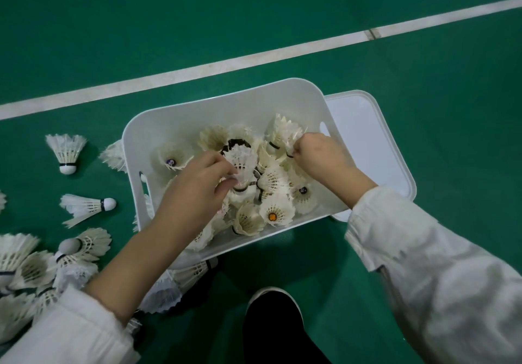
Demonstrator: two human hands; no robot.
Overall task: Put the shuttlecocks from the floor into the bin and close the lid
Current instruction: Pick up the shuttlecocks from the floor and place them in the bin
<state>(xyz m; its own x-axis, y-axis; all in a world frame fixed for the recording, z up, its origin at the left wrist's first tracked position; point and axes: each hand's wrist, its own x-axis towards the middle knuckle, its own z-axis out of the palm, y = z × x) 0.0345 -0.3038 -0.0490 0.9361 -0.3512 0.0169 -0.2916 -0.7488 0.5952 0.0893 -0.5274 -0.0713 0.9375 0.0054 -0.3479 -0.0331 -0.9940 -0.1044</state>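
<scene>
Head view: I note dark stickers (171,162) inside two shuttlecocks in the bin (135,138); their print is too small to read. Left hand (197,191) is over the bin's middle, fingertips pinching a white shuttlecock (243,160). Right hand (317,156) is at the far right end, curled on another shuttlecock (282,133). The lid (370,138) lies flat, partly hidden by the bin's right end. Loose shuttlecocks (67,152) lie left on the green floor (282,10).

Bin (226,101) on floor (282,10); lid (367,126) right, partly under bin; shuttlecocks (271,191) in bin; loose shuttlecocks (67,149) left of bin.
</scene>
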